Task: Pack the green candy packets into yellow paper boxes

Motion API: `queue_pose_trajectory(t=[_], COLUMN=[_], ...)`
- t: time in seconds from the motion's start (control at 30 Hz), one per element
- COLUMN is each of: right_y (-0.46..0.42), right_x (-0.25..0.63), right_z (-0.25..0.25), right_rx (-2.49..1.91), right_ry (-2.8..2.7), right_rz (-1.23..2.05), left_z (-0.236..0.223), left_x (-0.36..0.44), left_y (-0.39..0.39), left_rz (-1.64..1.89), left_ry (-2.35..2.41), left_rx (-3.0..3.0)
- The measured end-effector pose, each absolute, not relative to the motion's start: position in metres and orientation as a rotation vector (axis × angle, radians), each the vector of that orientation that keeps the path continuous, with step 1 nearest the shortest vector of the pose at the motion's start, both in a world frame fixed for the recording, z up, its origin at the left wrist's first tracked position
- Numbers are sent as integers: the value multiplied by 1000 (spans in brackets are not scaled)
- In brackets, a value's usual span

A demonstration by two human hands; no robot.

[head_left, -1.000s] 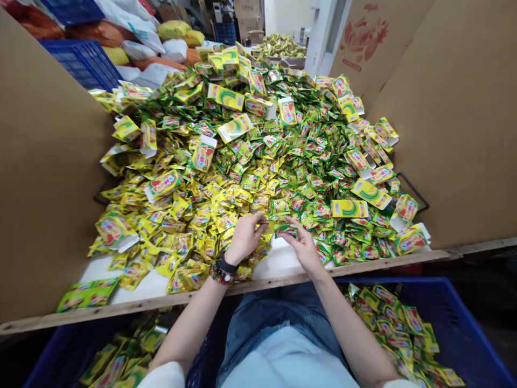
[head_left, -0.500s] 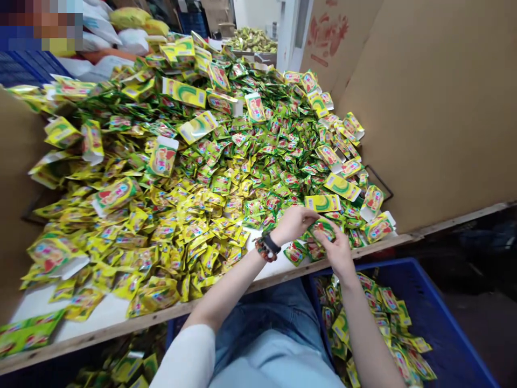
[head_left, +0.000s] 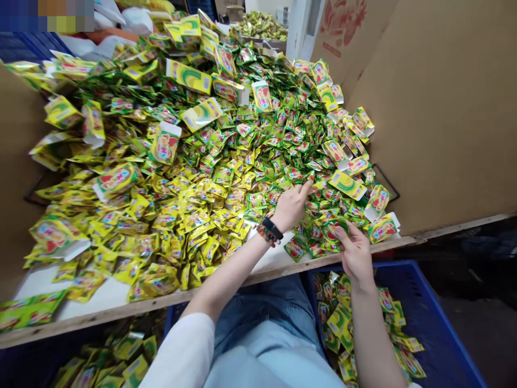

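Observation:
My left hand [head_left: 291, 207], with a black band and beads at the wrist, reaches over the green packets right of the middle. Its fingers are closed at a small yellow carton [head_left: 320, 185], of which only a pale, blurred end shows beside the fingertips. My right hand [head_left: 357, 250] is near the table's front edge, thumb and fingers pinching a green sachet [head_left: 334, 229]; whether more than one is in the pinch I cannot tell. Loose green sachets [head_left: 296, 249] lie between the hands. Another yellow carton [head_left: 347, 185] rests on the heap to the right.
Yellow sachets [head_left: 194, 215] spread over the left of the white table [head_left: 270, 261]. Cartons with white flaps lie around the heap. Cardboard walls [head_left: 440, 118] flank it. Below the wooden edge [head_left: 153, 303] stands a blue crate [head_left: 438, 318] holding filled cartons.
The view swung right. Both hands moved right with green sachets, then parted; the left reached forward to the carton, which has left its place on the heap. The right keeps its sachet.

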State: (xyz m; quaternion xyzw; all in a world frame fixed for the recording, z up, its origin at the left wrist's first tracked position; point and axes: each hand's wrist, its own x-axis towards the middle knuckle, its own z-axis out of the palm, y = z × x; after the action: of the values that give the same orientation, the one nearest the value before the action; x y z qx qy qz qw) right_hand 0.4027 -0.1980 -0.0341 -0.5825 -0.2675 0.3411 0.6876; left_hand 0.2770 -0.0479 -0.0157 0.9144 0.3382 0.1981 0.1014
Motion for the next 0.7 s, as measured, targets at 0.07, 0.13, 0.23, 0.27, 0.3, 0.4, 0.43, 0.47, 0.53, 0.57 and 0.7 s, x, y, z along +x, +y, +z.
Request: queue_pose_trajectory(t=[0.07, 0.13, 0.23, 0.27, 0.3, 0.4, 0.43, 0.47, 0.53, 0.57, 0.7], right_y=[-199, -199, -194, -192, -189, -184, -183, -182, -183, -184, -191], right_x=[394, 384, 373, 371, 371, 373, 375, 376, 377, 376, 361], right_z=[-25, -14, 0, 3, 5, 9, 10, 11, 16, 18, 26], right_rx=[-1249, -1222, -1268, -1301, -1341, -1476, -1505, -1521, -1521, -1519, -1552], right_ry=[-621, -667, -839, -918, -1002, -1243, -1329, -1424, -1631, -1729, -1898], right_rz=[836, 895, 847, 812, 796, 896, 957, 1009, 1083, 1107, 1057], left_z=[-8, -5, -12, -16, -21, -31, -33, -34, -36, -36, -42], left_x=[246, 217, 186, 179, 174, 162, 158, 155, 150, 148, 149], left_y=[-61, -80, -109, -117, -124, -138, -140, -142, -145, -147, -159], left_rz=[761, 802, 755, 741, 730, 675, 658, 643, 610, 593, 524], left_ry=[1069, 1049, 982, 975, 976, 980, 972, 962, 924, 907, 1021], left_rx=[2472, 2273, 2060, 2004, 1951, 1846, 1838, 1850, 1927, 1984, 2306])
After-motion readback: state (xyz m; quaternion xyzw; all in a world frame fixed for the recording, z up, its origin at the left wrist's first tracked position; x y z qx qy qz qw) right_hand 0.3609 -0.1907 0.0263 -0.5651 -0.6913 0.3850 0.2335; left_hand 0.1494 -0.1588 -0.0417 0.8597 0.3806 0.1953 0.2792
